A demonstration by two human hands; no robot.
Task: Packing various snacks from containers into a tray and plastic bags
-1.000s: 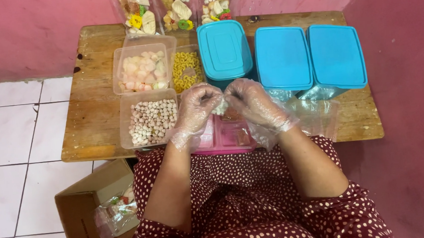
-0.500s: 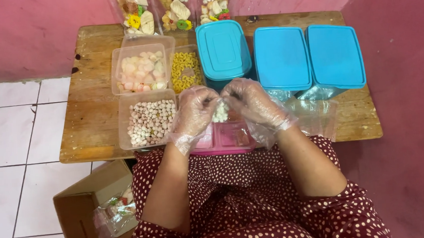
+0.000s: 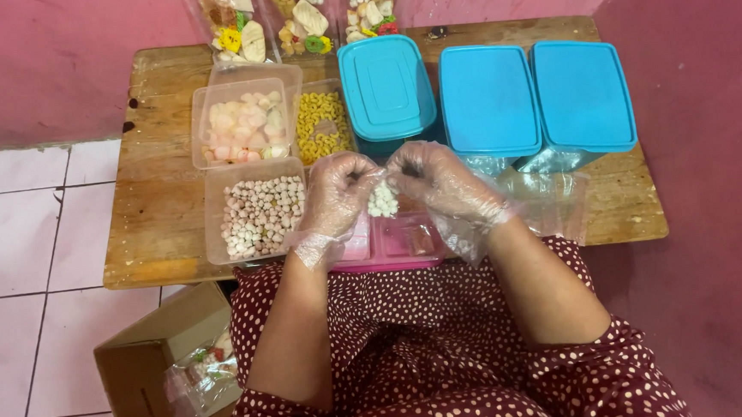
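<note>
Both hands wore thin clear plastic gloves & met over the near-middle of the worn wooden bench (image 3: 166, 221). Left hand (image 3: 336, 193) & right hand (image 3: 438, 179) each pinched, fingers closed, the top of a small clear plastic bag of white round candies (image 3: 382, 199), which hung between them just above a pink compartment tray (image 3: 395, 243) at the bench's near edge. Left of the hands, touching the left glove's side: a clear rectangular tub of small pink-white round candies (image 3: 255, 211). Far of that, a clear tub of pale pink & white marshmallow-like pieces (image 3: 241, 126), w/ a clear tub of yellow curled pasta-shaped snacks (image 3: 323, 125) just beside it on the right. Three clear boxes w/ blue lids stood in a row across the far-right part: nearest the middle one (image 3: 385, 87), then a second (image 3: 486, 98), then a third (image 3: 583, 92) at the far right. Loose clear plastic bags (image 3: 551, 202) lay right of the right hand. Packets of mixed coloured sweets (image 3: 299, 15) leaned vs. the pink wall at the far edge. On the tiled floor near-left, an open cardboard box (image 3: 140, 368) held a filled plastic bag. The person wore a maroon dotted garment.
</note>
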